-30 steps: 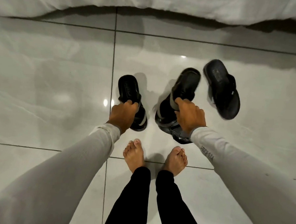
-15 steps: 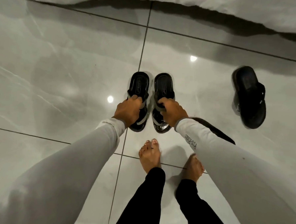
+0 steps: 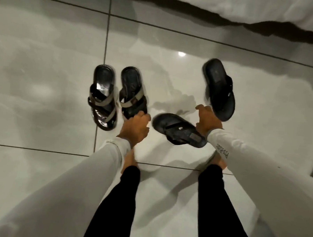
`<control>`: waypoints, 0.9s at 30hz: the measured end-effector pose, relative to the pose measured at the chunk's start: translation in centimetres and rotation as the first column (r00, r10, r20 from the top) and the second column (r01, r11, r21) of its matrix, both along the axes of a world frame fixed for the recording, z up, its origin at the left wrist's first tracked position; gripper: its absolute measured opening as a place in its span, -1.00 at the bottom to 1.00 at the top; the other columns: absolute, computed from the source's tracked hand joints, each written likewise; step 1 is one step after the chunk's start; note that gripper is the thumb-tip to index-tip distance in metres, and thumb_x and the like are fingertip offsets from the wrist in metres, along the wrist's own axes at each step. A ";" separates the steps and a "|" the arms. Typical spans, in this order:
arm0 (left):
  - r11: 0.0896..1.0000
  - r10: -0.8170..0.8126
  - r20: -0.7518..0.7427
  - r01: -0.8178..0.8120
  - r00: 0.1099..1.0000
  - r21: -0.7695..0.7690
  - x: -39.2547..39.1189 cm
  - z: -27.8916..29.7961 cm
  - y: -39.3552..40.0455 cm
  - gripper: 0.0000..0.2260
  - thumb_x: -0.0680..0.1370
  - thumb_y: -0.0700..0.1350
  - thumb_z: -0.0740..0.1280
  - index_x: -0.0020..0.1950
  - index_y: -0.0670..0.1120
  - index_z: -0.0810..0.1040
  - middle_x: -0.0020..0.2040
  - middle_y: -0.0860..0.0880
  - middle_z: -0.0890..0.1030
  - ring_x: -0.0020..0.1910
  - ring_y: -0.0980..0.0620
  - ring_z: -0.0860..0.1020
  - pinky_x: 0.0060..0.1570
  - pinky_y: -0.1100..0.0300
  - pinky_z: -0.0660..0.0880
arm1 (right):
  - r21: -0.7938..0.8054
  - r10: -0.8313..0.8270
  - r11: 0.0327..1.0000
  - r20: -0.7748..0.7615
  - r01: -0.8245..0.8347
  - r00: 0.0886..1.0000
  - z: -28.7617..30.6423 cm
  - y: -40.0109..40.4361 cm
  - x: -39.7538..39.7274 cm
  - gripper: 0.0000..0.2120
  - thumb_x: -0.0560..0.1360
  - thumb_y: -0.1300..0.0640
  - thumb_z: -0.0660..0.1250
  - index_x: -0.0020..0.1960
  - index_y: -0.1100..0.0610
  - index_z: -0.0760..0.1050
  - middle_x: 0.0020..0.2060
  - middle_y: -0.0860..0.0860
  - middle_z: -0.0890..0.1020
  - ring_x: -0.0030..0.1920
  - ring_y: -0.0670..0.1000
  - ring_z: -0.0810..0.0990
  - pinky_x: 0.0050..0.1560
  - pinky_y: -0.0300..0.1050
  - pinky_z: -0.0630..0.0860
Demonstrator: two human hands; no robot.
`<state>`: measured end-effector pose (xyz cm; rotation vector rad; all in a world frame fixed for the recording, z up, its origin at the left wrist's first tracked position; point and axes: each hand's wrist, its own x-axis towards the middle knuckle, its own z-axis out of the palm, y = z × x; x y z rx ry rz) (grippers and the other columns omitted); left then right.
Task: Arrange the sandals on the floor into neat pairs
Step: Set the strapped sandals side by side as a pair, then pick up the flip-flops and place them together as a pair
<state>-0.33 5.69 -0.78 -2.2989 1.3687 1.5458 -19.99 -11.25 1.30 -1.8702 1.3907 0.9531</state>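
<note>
Left hand (image 3: 135,128) fingers curled on strapped sandal (image 3: 132,91) toe; right hand (image 3: 207,121) spread, empty, above black sandal (image 3: 178,129).

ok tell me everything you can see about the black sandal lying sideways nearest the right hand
The black flip-flop sandal lies flat on the glossy pale floor tiles, sole down, turned crosswise to the other three. It looks like dark rubber or leather, with a thong strap carrying a small metal stud and a rectangular label patch on the footbed. The right hand is at its right end, seemingly touching it; the frame is blurred.
</note>
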 end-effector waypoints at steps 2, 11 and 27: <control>1.000 -0.005 -0.037 0.005 0.999 0.004 -3.9 -0.8 -1.7 -0.65 0.53 -0.10 0.30 0.31 -0.13 0.44 0.29 -0.17 0.44 0.18 -0.28 0.53 0.10 -0.16 0.51 | -0.048 0.042 0.998 -0.017 -0.042 0.999 -0.8 -2.4 -2.4 -0.35 0.45 0.33 0.41 0.47 0.15 0.25 0.39 0.22 0.33 0.29 0.32 0.51 0.24 0.21 0.54; 0.982 -0.154 0.215 0.126 0.964 0.141 -15.8 -5.8 -7.2 -0.49 0.54 -0.08 0.32 0.47 -0.07 0.28 0.27 -0.19 0.48 0.08 -0.30 0.60 -0.06 -0.10 0.53 | -0.034 0.362 0.932 0.159 -0.361 0.919 -6.4 -10.2 -7.6 -0.35 0.46 0.36 0.27 0.50 0.08 0.20 0.32 0.21 0.45 0.20 0.34 0.57 0.16 0.23 0.55; 0.709 0.635 0.199 -0.665 0.747 0.233 -16.1 -3.5 -11.7 -0.66 0.48 0.04 0.33 0.09 -0.19 0.51 0.02 -0.22 0.65 -0.04 -0.25 0.65 0.03 -0.07 0.61 | -0.082 0.114 0.991 0.140 -0.103 0.984 -3.9 -10.1 -17.1 -0.76 0.55 0.25 0.36 0.21 0.23 0.51 0.10 0.31 0.63 0.12 0.36 0.60 0.07 0.13 0.58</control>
